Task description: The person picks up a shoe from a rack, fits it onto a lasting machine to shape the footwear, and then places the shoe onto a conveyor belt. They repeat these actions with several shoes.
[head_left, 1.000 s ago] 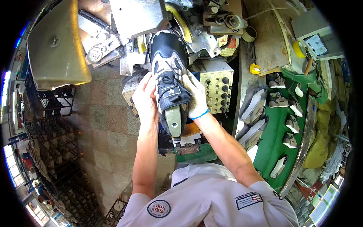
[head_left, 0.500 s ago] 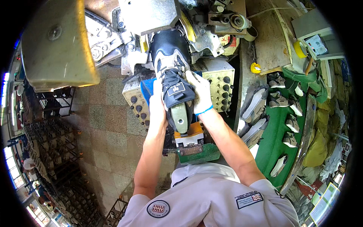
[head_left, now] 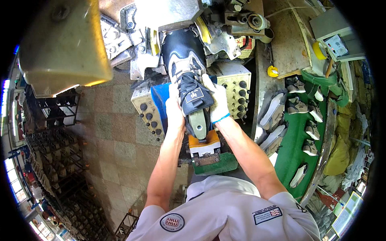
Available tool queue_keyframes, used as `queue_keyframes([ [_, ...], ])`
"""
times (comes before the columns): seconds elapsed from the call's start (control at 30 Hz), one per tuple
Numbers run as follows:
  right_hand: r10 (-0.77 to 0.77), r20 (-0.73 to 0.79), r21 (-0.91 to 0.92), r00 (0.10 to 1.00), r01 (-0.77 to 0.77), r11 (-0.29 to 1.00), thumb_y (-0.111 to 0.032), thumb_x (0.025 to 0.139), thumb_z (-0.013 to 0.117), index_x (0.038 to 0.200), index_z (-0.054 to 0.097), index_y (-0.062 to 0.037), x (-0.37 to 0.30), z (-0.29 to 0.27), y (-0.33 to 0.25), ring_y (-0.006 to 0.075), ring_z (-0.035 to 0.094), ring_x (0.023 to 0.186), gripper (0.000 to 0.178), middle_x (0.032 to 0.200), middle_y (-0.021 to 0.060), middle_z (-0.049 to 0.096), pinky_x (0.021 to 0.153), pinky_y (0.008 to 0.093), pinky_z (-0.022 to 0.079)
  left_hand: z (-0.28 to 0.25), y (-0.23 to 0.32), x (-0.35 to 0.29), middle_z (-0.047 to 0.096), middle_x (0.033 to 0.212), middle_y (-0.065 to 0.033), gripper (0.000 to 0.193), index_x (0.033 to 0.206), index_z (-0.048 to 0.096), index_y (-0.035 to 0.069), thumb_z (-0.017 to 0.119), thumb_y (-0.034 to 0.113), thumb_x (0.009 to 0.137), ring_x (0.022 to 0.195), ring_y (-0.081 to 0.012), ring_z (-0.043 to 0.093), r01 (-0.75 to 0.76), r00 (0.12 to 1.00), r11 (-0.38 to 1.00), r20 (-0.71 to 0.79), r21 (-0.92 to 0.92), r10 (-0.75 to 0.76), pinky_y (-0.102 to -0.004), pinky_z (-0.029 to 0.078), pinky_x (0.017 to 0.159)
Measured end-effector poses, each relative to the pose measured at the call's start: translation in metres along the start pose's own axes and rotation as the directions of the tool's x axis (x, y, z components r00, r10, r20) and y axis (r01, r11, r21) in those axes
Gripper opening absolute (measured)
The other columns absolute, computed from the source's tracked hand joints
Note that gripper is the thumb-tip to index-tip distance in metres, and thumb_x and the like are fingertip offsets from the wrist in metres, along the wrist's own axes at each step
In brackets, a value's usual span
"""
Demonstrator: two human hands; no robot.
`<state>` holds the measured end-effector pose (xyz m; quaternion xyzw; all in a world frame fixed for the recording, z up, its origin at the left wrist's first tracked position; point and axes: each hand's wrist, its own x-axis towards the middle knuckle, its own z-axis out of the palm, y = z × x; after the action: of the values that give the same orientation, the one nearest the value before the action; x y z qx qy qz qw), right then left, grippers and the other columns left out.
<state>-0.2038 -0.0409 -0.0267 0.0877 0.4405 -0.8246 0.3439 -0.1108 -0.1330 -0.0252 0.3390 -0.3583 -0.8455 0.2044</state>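
Note:
A dark shoe upper (head_left: 196, 96) with black laces and grey-beige trim is stretched over a green shoe last (head_left: 198, 122). Its toe reaches under the metal head of a machine (head_left: 167, 14), between side plates with yellow strips. My left hand (head_left: 175, 112) closes round the left side of the shoe near the heel, its fingers partly hidden behind it. On the opposite side my right hand (head_left: 219, 102), in a white glove with a blue cuff, grips the shoe, thumb along the collar. Below the heel end sits an orange-topped support (head_left: 204, 141) above a green plate (head_left: 215, 164).
Control boxes with black knobs (head_left: 237, 94) flank the shoe. To the right, a green bench (head_left: 287, 160) carries several shoes (head_left: 273, 108). A large pale housing (head_left: 64, 44) hangs at upper left. Racks of shoes (head_left: 60, 160) stand along the left, beyond the tiled floor (head_left: 116, 148).
The heel end of the shoe and both hands have shifted slightly right, while the toe stays under the machine head. The view has also moved a little. Both hands keep their hold.

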Motion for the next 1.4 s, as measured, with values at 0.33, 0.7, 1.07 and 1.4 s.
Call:
queue_keyframes([
  [0.33, -0.139, 0.056, -0.023, 0.989, 0.141, 0.990, -0.026, 0.099, 0.067, 0.099, 0.073, -0.0012, 0.000, 0.005, 0.010, 0.0075, 0.060, 0.076, 0.025, 0.090, 0.0016, 0.070, 0.069, 0.0245, 0.048, -0.016, 0.000, 0.018, 0.070, 0.092, -0.0017, 0.050, 0.106, 0.069, 0.005, 0.039, 0.045, 0.109, 0.080, -0.0096, 0.064, -0.106, 0.990, 0.977, 0.112, 0.183, 0.086, -0.0266, 0.052, 0.073],
  [0.7, -0.224, 0.084, -0.139, 0.971, 0.234, 0.962, -0.035, 0.104, 0.056, 0.097, 0.071, -0.0023, -0.016, 0.026, -0.004, 0.0053, 0.057, 0.071, 0.037, 0.083, -0.0023, 0.066, 0.063, 0.0241, 0.046, -0.027, 0.003, 0.020, 0.062, 0.084, 0.0025, 0.033, 0.100, 0.061, -0.001, 0.043, 0.024, 0.109, 0.078, -0.0051, 0.050, -0.344, 0.939, 0.816, 0.189, 0.465, 0.288, -0.0244, 0.045, 0.068],
  [1.07, -0.178, 0.031, -0.360, 0.984, 0.177, 0.916, -0.043, 0.101, 0.060, 0.106, 0.072, -0.0037, -0.035, -0.023, -0.004, 0.0070, 0.056, 0.068, 0.041, 0.085, -0.0025, 0.064, 0.063, 0.0265, 0.047, -0.070, -0.023, -0.021, 0.071, 0.107, -0.0103, 0.046, 0.127, 0.062, -0.007, 0.053, 0.034, 0.106, 0.091, -0.0143, 0.065, -0.216, 0.946, 0.860, -0.120, 0.462, 0.302, -0.0295, 0.052, 0.081],
  [1.4, -0.412, -0.204, -0.456, 0.888, 0.286, 0.843, -0.033, 0.100, 0.059, 0.134, 0.052, 0.0106, -0.157, -0.122, -0.050, 0.0306, 0.072, 0.100, 0.055, 0.121, 0.0258, 0.066, 0.083, 0.0343, 0.057, -0.171, -0.181, -0.101, 0.070, 0.114, -0.0249, 0.078, 0.126, 0.058, -0.012, 0.084, 0.041, 0.075, 0.108, -0.0331, 0.067, 0.290, 0.918, 0.842, -0.381, 0.454, -0.110, -0.0386, 0.049, 0.096],
])
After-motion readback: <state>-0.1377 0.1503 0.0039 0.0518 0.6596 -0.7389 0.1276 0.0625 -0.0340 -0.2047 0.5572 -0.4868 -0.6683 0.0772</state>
